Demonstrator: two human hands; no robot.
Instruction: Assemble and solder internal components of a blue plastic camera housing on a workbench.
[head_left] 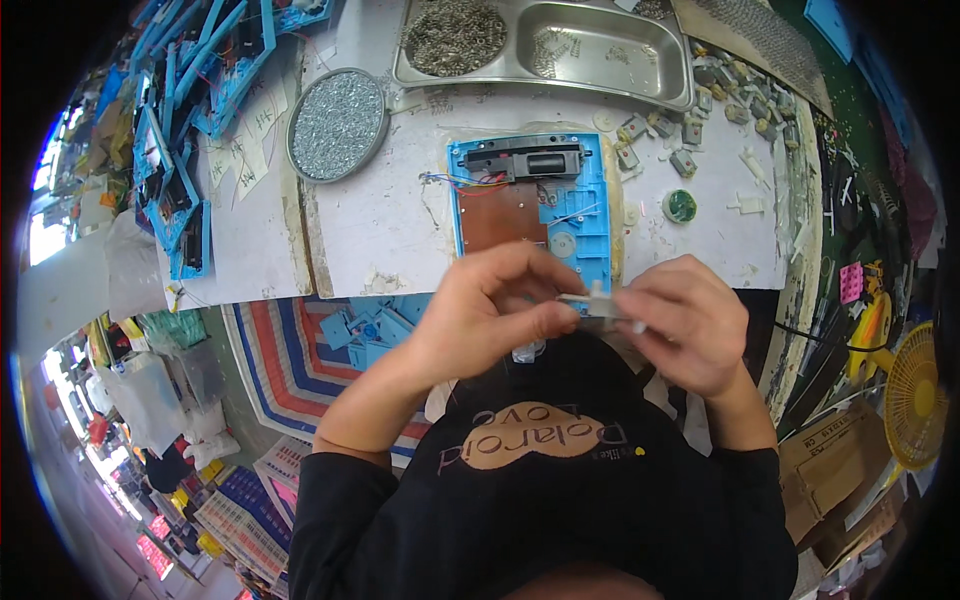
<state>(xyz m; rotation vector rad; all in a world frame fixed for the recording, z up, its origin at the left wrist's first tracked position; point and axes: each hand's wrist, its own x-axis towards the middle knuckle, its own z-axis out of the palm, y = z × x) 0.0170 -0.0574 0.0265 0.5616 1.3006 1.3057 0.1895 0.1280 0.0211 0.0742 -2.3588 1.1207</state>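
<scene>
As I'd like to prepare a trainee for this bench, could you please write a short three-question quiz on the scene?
1. Multiple choice: what is in the left compartment of the metal tray?
A) green string
B) a heap of small metal pieces
C) folded paper
2. True or false: the round dish of shiny grey pieces stands to the left of the blue housing.
3. Open: what shows between the person's left grip and right grip?

Key:
1. B
2. True
3. A small pale part, at the fingertips
</scene>
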